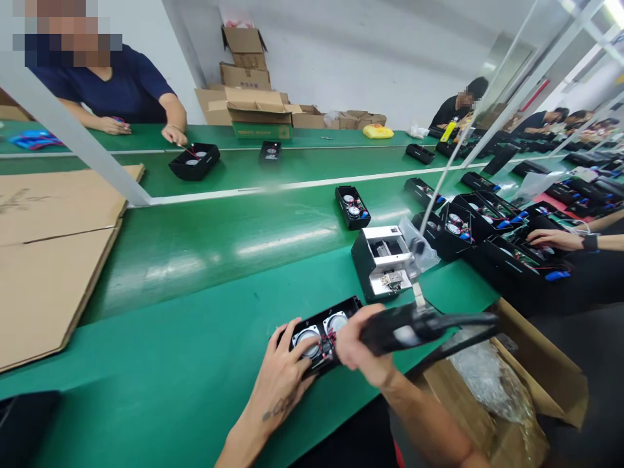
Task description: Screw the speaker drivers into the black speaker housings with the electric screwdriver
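Note:
My right hand (363, 344) is closed round a black electric screwdriver (400, 328), whose cord trails off to the right. The tool's working end is down inside a black speaker box (358, 300), and its tip is hidden by my fingers. Two round white-rimmed speakers (306, 341) and red wires show in the open box, which lies at a slant on the green mat. My left hand (283, 364) grips the box's left end, fingers bent over its rim and reaching onto the near speaker. Just behind the box stands a black and silver screw feeder (383, 260).
More open speaker boxes (351, 207) lie on the bench, crowded at the right near a co-worker's hand (553, 239). Flat cardboard (53, 260) covers the left. Across the bench, a person (127, 84) works on another box (195, 161). A carton with plastic wrap (487, 377) sits below right.

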